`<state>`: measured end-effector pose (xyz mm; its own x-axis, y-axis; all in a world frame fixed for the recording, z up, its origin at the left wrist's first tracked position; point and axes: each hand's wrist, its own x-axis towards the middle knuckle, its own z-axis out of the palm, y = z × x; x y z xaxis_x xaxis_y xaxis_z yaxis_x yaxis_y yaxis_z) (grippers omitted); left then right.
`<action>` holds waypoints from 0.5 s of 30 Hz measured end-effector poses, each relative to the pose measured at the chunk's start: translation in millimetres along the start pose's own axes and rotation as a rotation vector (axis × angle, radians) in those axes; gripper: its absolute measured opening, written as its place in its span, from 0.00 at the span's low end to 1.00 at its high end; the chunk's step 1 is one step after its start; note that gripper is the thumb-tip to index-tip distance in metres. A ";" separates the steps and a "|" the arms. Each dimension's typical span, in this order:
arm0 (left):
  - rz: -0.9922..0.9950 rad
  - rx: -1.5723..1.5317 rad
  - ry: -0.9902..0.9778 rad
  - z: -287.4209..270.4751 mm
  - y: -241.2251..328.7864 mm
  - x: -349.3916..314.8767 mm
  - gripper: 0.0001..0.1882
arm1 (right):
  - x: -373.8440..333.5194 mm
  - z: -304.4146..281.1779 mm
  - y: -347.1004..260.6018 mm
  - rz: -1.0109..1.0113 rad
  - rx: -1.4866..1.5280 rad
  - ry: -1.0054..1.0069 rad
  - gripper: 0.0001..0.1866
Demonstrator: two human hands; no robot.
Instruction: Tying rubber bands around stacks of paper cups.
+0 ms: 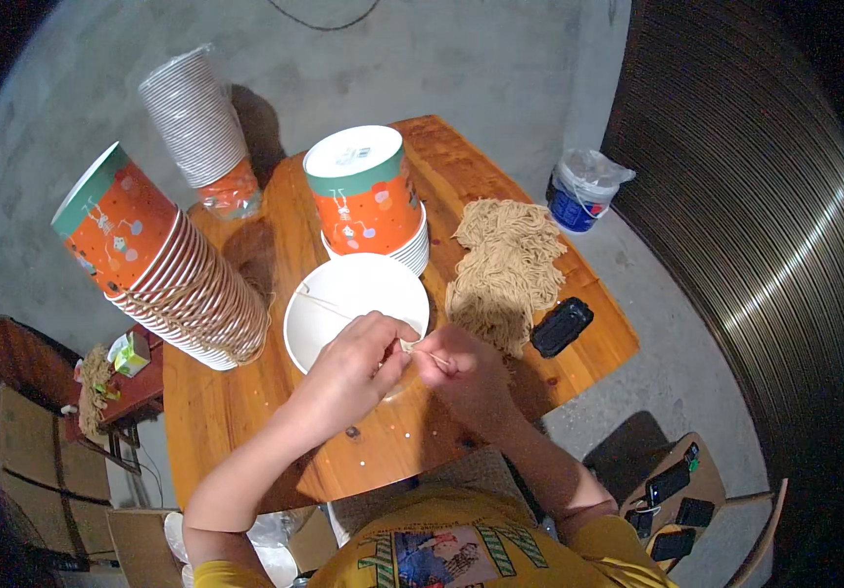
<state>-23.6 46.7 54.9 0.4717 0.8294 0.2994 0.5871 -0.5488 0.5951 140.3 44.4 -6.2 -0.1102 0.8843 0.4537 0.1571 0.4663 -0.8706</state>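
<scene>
My left hand (358, 365) is closed in a pinch at the near right rim of a white round paper tub (329, 318). Right beside it, my right hand (466, 370) pinches the same thin beige string (324, 304), and the fingertips of both hands nearly meet. A length of this string runs across the white tub. Whether the string is knotted or looped between the fingers is too small to tell. To the right of my right hand lies a heap of beige strings (505, 260) with a black case (562, 327) next to it.
Orange and green paper tubs (363, 196) stand upside down in a stack behind the white tub. At left leans a tall tub stack (182, 284) with strings draped over it. Behind that is a plastic-wrapped stack (196, 118). A blue bucket (583, 201) sits on the floor.
</scene>
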 end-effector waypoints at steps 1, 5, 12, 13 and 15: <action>0.011 0.004 0.006 0.5 0.3 -0.1 0.08 | -0.3 -0.3 0.2 0.000 -0.001 0.000 0.03; 0.087 0.098 0.068 2.1 -1.7 0.4 0.06 | 0.5 -1.6 -1.9 0.014 -0.010 -0.065 0.03; -0.007 0.137 0.116 6.5 1.1 -3.3 0.06 | 2.1 -1.4 0.1 -0.229 -0.268 -0.044 0.04; -0.075 0.057 0.116 7.1 1.7 -3.8 0.06 | 1.7 -1.6 -0.5 -0.229 -0.268 -0.042 0.04; -0.143 -0.025 0.119 8.2 1.8 -5.1 0.05 | 0.3 -1.7 -0.6 -0.237 -0.359 -0.077 0.05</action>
<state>-19.5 40.6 48.3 0.3025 0.9063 0.2952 0.6259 -0.4224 0.6556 141.8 44.4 -5.2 -0.2553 0.7539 0.6054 0.4486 0.6470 -0.6165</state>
